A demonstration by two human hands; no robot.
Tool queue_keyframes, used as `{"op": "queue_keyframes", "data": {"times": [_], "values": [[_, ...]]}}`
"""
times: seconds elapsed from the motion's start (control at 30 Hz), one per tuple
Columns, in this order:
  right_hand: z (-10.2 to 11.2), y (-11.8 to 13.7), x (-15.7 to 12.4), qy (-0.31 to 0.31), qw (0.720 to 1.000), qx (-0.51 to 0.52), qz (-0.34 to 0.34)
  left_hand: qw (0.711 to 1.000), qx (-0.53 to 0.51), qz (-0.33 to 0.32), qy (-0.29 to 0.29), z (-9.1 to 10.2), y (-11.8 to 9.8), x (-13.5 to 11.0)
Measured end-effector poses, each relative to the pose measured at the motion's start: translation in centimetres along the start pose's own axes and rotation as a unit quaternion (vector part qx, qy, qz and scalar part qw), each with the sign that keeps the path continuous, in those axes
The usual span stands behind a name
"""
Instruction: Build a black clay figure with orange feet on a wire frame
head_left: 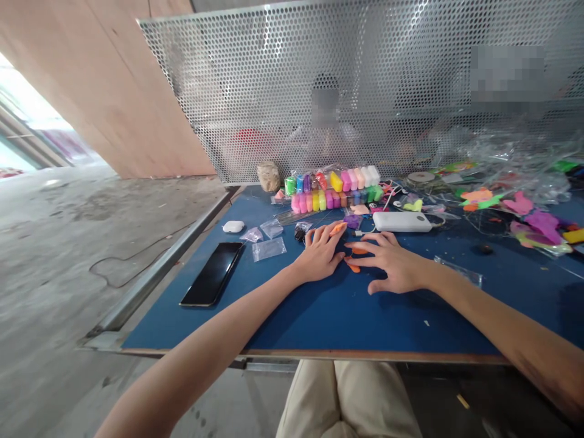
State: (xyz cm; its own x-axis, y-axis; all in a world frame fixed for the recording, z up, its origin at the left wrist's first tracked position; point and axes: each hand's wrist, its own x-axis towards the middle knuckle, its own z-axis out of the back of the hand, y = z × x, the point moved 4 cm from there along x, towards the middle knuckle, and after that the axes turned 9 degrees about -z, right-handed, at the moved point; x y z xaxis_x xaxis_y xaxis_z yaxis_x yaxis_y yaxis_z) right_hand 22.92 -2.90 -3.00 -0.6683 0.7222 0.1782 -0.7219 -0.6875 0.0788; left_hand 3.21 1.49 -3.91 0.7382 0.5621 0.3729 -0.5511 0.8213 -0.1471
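Both my hands lie on a blue table (319,316). My left hand (319,252) rests palm down with its fingers stretched out, and a small piece of orange clay (338,228) sits at its fingertips. My right hand (392,261) lies flat with spread fingers over other orange clay bits (353,266), which show under and beside its fingers. Neither hand is wrapped round anything.
Packs of coloured clay sticks (333,188) lie at the back by a perforated metal screen (365,91). A white power bank (401,221), a black phone (213,274), a white earbud case (233,227), small plastic bags (269,248) and clay shapes (529,213) surround the hands.
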Motion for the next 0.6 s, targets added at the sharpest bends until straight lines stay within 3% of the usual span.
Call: {"op": "queue_keyframes", "data": {"times": [0.4,0.6], "values": [[1.2,0.3,-0.2,-0.033,0.999,-0.017,0.005,1.0,-0.001,0.002,0.015,0.4,-0.1,0.1],[0.6,1.2,0.0,0.007,1.0,-0.007,0.015,1.0,0.0,0.002,0.013,0.3,0.0,0.1]]}}
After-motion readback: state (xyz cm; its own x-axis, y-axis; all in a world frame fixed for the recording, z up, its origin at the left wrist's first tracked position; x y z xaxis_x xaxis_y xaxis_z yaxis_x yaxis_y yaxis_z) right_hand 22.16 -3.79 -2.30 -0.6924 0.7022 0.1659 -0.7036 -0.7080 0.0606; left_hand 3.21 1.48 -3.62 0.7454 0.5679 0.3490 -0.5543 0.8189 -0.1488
